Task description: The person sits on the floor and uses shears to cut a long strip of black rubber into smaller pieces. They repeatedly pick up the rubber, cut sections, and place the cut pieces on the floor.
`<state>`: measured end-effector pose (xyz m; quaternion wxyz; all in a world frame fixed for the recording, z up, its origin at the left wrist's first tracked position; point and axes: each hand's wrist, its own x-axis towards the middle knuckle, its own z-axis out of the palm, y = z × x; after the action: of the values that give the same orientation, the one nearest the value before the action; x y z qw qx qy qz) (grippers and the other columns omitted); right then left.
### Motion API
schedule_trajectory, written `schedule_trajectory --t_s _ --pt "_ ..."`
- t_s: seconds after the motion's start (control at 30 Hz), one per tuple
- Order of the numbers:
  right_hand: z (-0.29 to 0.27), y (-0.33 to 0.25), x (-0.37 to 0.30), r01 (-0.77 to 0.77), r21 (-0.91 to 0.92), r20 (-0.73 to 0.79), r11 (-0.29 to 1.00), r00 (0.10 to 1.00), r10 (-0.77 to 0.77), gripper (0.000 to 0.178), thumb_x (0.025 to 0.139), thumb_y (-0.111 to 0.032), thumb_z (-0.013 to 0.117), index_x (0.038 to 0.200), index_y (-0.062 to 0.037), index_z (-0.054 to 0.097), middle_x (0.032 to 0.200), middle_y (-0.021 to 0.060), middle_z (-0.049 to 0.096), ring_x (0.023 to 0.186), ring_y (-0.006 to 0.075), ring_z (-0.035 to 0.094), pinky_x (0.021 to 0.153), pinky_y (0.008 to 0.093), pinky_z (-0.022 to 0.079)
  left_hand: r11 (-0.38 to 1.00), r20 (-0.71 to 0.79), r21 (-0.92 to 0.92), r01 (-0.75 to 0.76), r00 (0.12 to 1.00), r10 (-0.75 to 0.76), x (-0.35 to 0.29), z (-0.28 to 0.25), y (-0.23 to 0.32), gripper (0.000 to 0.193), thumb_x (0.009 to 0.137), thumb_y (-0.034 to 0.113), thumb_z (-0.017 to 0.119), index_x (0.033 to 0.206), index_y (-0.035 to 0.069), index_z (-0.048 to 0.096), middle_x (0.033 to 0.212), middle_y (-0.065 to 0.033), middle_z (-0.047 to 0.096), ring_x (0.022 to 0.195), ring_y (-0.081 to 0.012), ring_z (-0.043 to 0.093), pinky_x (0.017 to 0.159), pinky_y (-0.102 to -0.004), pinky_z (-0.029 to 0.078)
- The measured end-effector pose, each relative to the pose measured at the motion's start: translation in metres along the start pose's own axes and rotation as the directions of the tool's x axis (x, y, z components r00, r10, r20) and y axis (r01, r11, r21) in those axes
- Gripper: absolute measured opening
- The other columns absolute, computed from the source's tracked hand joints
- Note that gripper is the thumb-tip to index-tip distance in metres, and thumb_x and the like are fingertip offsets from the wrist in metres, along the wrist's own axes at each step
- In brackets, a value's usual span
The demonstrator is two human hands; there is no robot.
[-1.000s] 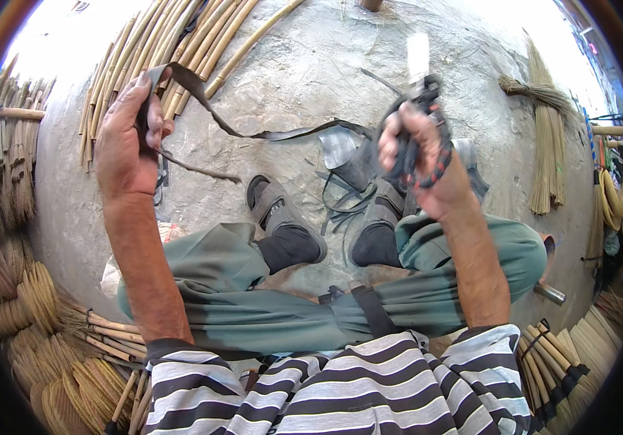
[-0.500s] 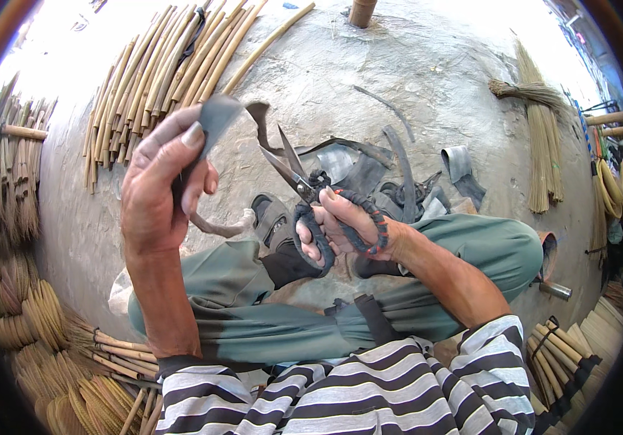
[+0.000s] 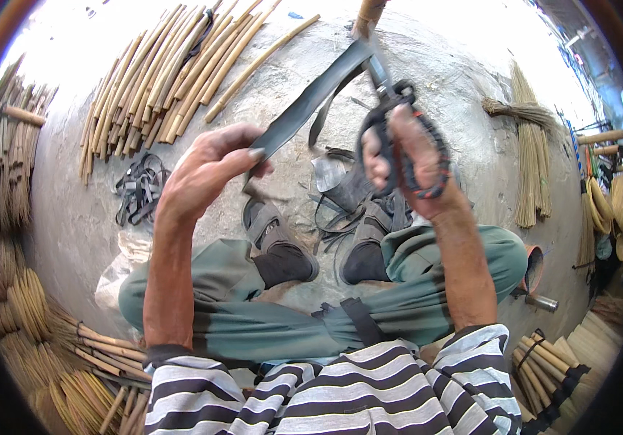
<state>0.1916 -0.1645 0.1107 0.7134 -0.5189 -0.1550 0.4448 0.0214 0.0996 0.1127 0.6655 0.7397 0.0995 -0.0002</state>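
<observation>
**K:** Hands status?

**R:** Left hand (image 3: 206, 170) raised in front of the chest, grip pinched on the near end of a long flat dark rubber strip (image 3: 311, 101). Strip runs taut up and to the right, toward the far post.

**K:** Right?

**R:** Right hand (image 3: 409, 163) has its grip closed through the loops of black-handled metal scissors (image 3: 391, 94) with a red-and-black wrapped handle. Blades point up and meet the strip at its far end. Can't tell how far the blades are apart.

**K:** Where's the strip relative to the body?

**R:** Held in the air above the sandalled feet (image 3: 282, 250), not touching the concrete floor (image 3: 434, 65).

**K:** Surroundings?

**R:** Pile of cut dark rubber scraps (image 3: 344, 206) between the feet, another tangle of strips (image 3: 137, 188) on the floor to the left. Row of pale bamboo canes (image 3: 159, 80) lies beyond the left hand, well apart.
</observation>
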Motion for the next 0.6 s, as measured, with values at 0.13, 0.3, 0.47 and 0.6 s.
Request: schedule_trajectory --t_s 0.13,0.3,0.47,0.6 --pt "0.013 -0.048 -0.011 0.109 -0.217 -0.023 0.97 0.993 -0.116 0.069 0.1 -0.073 0.049 0.095 -0.0052 0.064 0.069 0.0013 0.058 0.062 0.0114 0.056 0.058 0.025 0.047 0.994 -0.023 -0.088 -0.067 0.998 0.065 0.016 0.008 -0.016 0.036 0.094 0.025 0.075 0.119 -0.001 0.07 0.096 -0.0077 0.073 0.092 -0.0147 0.066 0.087 -0.0342 0.051" --pt "0.034 -0.103 -0.013 0.25 -0.312 0.149 0.917 0.966 -0.213 0.073 0.102 -0.074 0.041 0.1 -0.0046 0.062 0.07 0.0002 0.054 0.064 0.0115 0.054 0.061 0.0237 0.046 0.966 -0.176 -0.105 -0.237 0.96 0.216 0.023 0.01 -0.005 0.036 0.094 0.02 0.074 0.122 -0.001 0.069 0.1 -0.0116 0.076 0.096 -0.0169 0.073 0.098 -0.0371 0.054" --pt "0.057 -0.14 -0.014 0.357 -0.169 0.173 0.919 0.928 -0.329 0.063 0.104 -0.063 0.05 0.093 -0.0029 0.065 0.067 0.0052 0.062 0.057 0.0169 0.059 0.057 0.0272 0.048 0.94 -0.273 -0.082 -0.331 0.915 0.298 0.03 0.011 0.011 0.029 0.098 0.015 0.069 0.122 -0.001 0.07 0.101 -0.0113 0.076 0.097 -0.017 0.072 0.1 -0.0374 0.054" --pt "0.071 -0.155 -0.019 0.435 -0.166 0.212 0.885 0.892 -0.398 0.063 0.105 -0.063 0.047 0.097 -0.0029 0.064 0.069 0.0057 0.062 0.058 0.017 0.059 0.057 0.0278 0.048 0.956 -0.316 -0.017 -0.294 0.908 0.274 0.03 0.013 0.012 0.028 0.1 0.014 0.067 0.124 0.0 0.071 0.107 -0.0116 0.075 0.103 -0.017 0.07 0.101 -0.0359 0.053"
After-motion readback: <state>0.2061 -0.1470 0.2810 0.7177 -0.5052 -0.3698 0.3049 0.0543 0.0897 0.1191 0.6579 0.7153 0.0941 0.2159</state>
